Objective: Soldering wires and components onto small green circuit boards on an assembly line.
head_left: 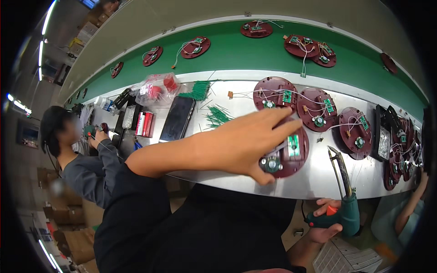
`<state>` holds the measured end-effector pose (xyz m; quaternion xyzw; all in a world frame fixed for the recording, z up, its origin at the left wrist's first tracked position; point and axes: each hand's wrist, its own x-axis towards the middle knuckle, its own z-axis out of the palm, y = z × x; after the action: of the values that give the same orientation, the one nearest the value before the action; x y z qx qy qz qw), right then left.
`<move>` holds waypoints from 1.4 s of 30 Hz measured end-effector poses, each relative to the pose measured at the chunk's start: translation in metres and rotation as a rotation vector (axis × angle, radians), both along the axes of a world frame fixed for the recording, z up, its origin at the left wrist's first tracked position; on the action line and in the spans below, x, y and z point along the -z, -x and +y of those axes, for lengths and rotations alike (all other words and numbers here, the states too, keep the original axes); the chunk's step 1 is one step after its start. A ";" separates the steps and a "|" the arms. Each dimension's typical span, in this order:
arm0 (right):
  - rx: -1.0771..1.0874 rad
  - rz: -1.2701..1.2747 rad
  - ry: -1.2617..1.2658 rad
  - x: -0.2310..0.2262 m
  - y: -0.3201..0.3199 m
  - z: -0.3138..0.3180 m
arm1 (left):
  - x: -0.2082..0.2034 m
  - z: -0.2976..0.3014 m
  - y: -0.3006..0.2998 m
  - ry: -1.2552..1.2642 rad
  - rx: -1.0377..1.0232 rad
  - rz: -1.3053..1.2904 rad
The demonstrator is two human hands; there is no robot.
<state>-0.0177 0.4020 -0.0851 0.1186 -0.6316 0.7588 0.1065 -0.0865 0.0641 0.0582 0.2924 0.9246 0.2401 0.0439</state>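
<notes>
My left hand [248, 142] reaches across the bench with its fingers spread over a dark red round disc [298, 166]. That disc carries a small green circuit board [293, 145] and a round metal part; the hand hides its left side. Whether the fingertips touch it I cannot tell. My right hand [324, 233], at the bench's front edge, is wrapped round a green soldering gun [349, 214] with an orange trigger. The gun's tip points up and away, toward the bench top. Just beyond lie more wired discs [314, 113], with another disc [351, 142] to the right.
Left of the discs lie green wire pieces [213, 117], a black phone [179, 119], red-and-white cylinders [144, 124] and a plastic bag [154, 90]. More discs stand on the green back ledge [223, 48]. A co-worker [84, 154] sits left; another person's arm [412, 204] shows right.
</notes>
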 end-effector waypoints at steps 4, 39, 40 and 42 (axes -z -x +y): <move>-0.004 0.026 0.011 -0.001 0.002 -0.011 | 0.010 -0.005 0.035 -0.008 -0.178 0.234; -0.157 0.045 0.114 0.002 0.003 0.001 | 0.009 -0.003 -0.056 0.091 -0.303 -0.032; -0.149 0.061 0.113 -0.001 0.001 -0.001 | 0.023 0.009 -0.070 0.078 -0.301 -0.047; -0.191 0.058 0.126 -0.001 0.008 -0.008 | 0.043 0.024 -0.081 0.062 -0.346 -0.092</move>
<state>-0.0253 0.3943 -0.0843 0.1934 -0.5653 0.7997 0.0592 -0.0052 0.0880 0.0151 0.1163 0.9651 0.2284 0.0531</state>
